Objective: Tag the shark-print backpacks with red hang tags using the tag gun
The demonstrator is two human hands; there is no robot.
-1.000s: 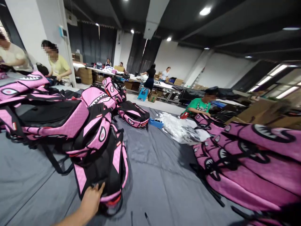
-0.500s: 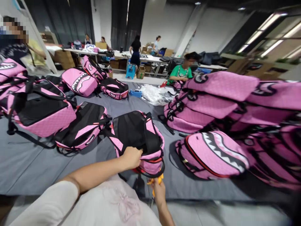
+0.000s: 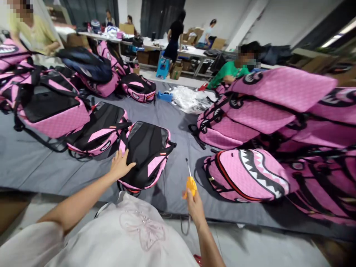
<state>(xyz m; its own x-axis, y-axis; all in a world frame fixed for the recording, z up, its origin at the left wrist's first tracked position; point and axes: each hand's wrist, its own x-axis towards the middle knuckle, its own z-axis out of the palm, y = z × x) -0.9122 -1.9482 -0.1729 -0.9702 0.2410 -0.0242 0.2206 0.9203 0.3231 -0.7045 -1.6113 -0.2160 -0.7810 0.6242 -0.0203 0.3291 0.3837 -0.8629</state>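
My left hand (image 3: 121,165) lies with fingers spread against the left side of a pink and black backpack (image 3: 143,152). That backpack rests on the grey-covered table with its black back panel up. My right hand (image 3: 194,202) is wrapped round the handle of a yellow tool (image 3: 191,186). A thin metal shaft with a dark tip sticks up from this tool, pointing away from me over the table. To its right sits a pink backpack (image 3: 258,176) with a toothy mouth print. The tool and that backpack look apart.
Stacked pink backpacks (image 3: 264,105) fill the right side. More pink and black bags (image 3: 55,107) lie on the left, with a dark blue one (image 3: 87,65) behind. A white pile (image 3: 191,98) and a blue tape dispenser (image 3: 165,96) lie farther back. A person in green (image 3: 229,74) works across the table.
The near backpack now lies flatter, its side strap pointing right. My left hand has moved left, and my right hand has raised the yellow tool clear of it. A dark blue bag has appeared at back left.
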